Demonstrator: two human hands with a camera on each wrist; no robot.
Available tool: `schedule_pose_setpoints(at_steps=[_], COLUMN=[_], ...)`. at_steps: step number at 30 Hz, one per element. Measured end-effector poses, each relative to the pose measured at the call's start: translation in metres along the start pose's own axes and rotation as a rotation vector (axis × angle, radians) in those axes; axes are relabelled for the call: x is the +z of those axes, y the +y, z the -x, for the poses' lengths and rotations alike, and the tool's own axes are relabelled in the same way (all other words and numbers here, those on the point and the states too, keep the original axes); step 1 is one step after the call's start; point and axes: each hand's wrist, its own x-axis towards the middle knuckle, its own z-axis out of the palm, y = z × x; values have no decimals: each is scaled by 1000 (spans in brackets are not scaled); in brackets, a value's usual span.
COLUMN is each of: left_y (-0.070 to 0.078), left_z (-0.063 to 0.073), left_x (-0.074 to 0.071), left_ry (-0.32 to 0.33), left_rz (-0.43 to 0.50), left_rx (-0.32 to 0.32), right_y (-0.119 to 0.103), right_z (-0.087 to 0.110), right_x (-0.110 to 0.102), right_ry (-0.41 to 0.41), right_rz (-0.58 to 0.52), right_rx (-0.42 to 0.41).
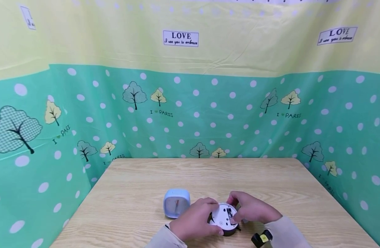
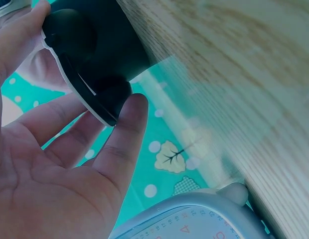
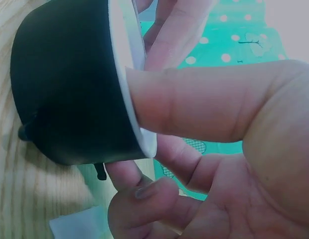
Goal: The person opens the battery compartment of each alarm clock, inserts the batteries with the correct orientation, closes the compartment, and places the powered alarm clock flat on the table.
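A round black alarm clock [image 1: 221,216] lies face down on the table, its white back with a dark battery compartment turned up. My left hand [image 1: 197,218] grips its left side, the thumb at the near edge and the fingers around the far rim. From the right, my right hand [image 1: 252,209] holds it too, with the thumb [image 3: 189,102] pressed on the white back at the compartment and fingers curled beside the black casing [image 3: 65,84]. Close to the left hand stands a light blue square clock [image 1: 177,203], its numbered dial showing in the left wrist view.
A small whitish flat piece [image 3: 79,224] lies on the wooden table [image 1: 140,179] near the right fingers. Green and yellow patterned curtain [image 1: 196,113] surrounds the table at the back and sides. A black and yellow strap [image 1: 262,238] is on the right wrist.
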Motion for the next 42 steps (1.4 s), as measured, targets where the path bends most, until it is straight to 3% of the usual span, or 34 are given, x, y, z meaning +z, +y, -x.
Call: schedule_pose_setpoints(at_steps=[15, 38, 42], left_y=[2, 2, 2], left_z=[1, 2, 2], left_x=[-2, -1, -1], left_ry=[-7, 3, 11], left_rz=[6, -23, -29], left_rx=[-20, -17, -8], right_y=[-15, -11, -10], right_z=[7, 9, 11], right_x=[1, -2, -3], right_ry=[53, 170, 223], right_rz=[66, 177, 193], right_rx=[12, 19, 17])
